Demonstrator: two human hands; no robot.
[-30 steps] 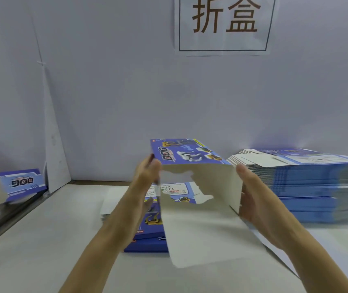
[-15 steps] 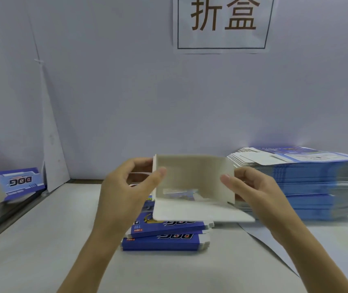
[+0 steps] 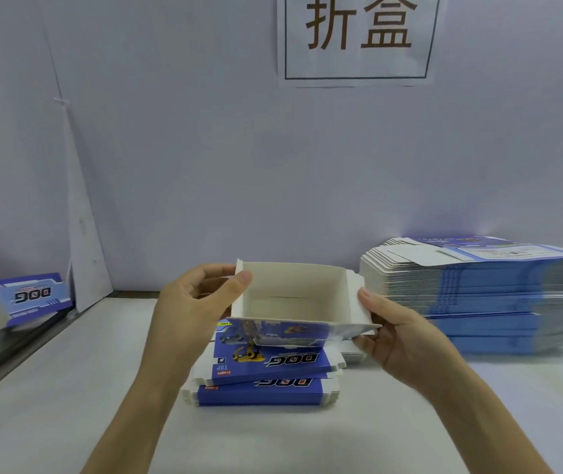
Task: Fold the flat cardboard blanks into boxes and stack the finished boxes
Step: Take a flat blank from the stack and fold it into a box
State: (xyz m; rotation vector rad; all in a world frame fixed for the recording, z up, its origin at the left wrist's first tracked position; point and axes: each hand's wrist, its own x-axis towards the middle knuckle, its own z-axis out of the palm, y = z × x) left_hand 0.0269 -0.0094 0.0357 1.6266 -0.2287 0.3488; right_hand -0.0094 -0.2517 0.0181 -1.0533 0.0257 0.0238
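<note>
The job looks barely begun: two folded boxes point(image 3: 266, 374) lie one on the other at the middle of the table point(image 3: 68, 405), a third box point(image 3: 293, 295) is half formed in the hands just above them, and a tall pile of blanks point(image 3: 478, 292) waits to the right, so by far the most work is left. The held box is squared up into an open tray, its hollow facing the person, but the flaps at its right end stick out untucked, so I judge that closing the ends and setting it on the stack are the steps left for this one. The left hand point(image 3: 191, 313) grips the left end, thumb against the inner wall and fingers curled round the outside. The right hand point(image 3: 400, 340) pinches the right end flap, thumb on top and fingers underneath. The card is thin and stiff with sharp pre-cut creases, matt white inside and smooth blue print outside, with "DOG" lettering and a yellow figure. The blanks lie flat, their edges a little fanned, showing as fine white and blue layers. The table is pale and dull. On the far wall hangs a paper sign point(image 3: 358, 39), and another blue printed piece point(image 3: 34, 297) lies at the far left.
</note>
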